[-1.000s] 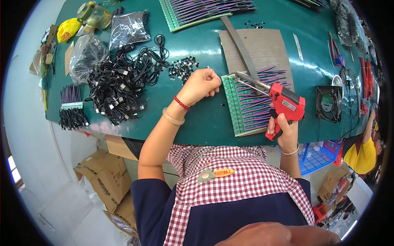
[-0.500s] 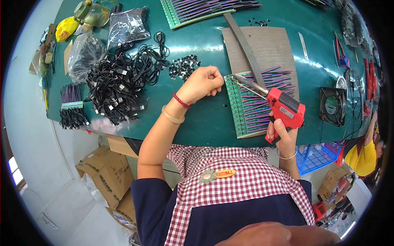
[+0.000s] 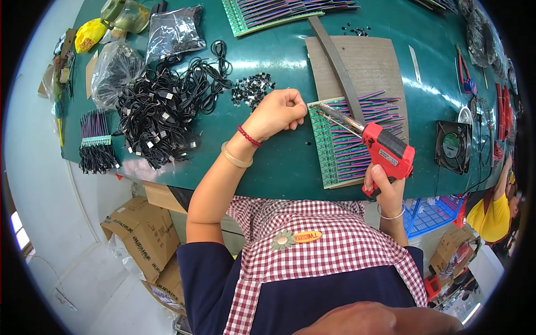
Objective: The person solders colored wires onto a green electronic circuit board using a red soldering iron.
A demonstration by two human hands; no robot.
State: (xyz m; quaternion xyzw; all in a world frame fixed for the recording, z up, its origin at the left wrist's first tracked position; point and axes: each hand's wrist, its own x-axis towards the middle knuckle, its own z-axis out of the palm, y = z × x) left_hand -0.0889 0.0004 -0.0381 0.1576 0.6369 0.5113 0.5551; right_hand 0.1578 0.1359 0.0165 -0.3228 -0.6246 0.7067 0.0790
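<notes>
My right hand (image 3: 386, 187) grips a red and black soldering gun (image 3: 388, 149). Its metal tip rests at the upper left corner of a green circuit board panel (image 3: 322, 146), from which rows of purple and black wires (image 3: 365, 148) run to the right. Just left of that corner is my left hand (image 3: 283, 113), its thumb and fingers pinched together; whatever they hold is too small or hidden to make out. A grey metal bar (image 3: 336, 67) lies over a brown board (image 3: 368, 64) and across part of the wires. Small black parts (image 3: 251, 89) are heaped beyond my left hand.
A big tangle of black cables (image 3: 156, 117) covers the table's left side, near plastic bags (image 3: 115, 72) and a bundle of wired boards (image 3: 96, 140). Another wired panel (image 3: 268, 14) lies at the far edge. A black fan (image 3: 452, 146) and red-handled pliers (image 3: 465, 72) are on the right.
The view has shifted slightly. Both hands stay almost where they were, the soldering gun's tip still at the panel's upper left corner.
</notes>
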